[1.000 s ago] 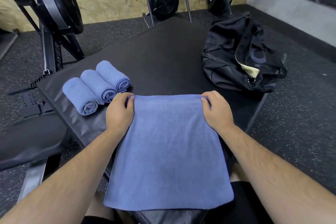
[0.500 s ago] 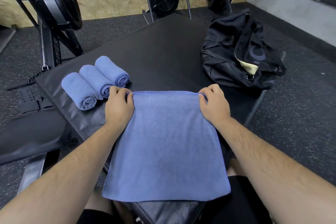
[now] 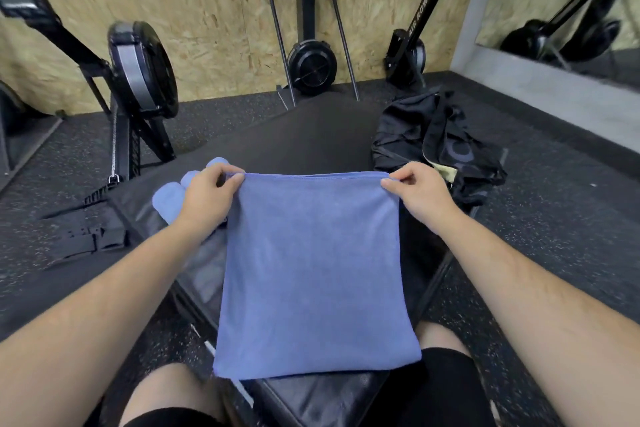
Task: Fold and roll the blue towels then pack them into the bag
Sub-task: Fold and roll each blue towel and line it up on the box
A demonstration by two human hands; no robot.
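Observation:
A folded blue towel (image 3: 313,274) hangs flat in front of me, lifted off the black padded bench (image 3: 304,146). My left hand (image 3: 207,196) pinches its top left corner and my right hand (image 3: 417,192) pinches its top right corner. Three rolled blue towels (image 3: 166,199) lie on the bench at the left, mostly hidden behind my left hand. The black bag (image 3: 436,146) sits on the bench at the far right, its top open and slumped.
Rowing machines stand around the bench: one at the left (image 3: 138,66), one upright against the chipboard wall (image 3: 311,62), another at the right (image 3: 408,52). A black strap piece (image 3: 79,236) lies on the rubber floor at the left. My knees show below the bench end.
Both hands have raised the towel's far edge off the bench, so the towel now hangs instead of lying flat. The view has tilted up toward the wall.

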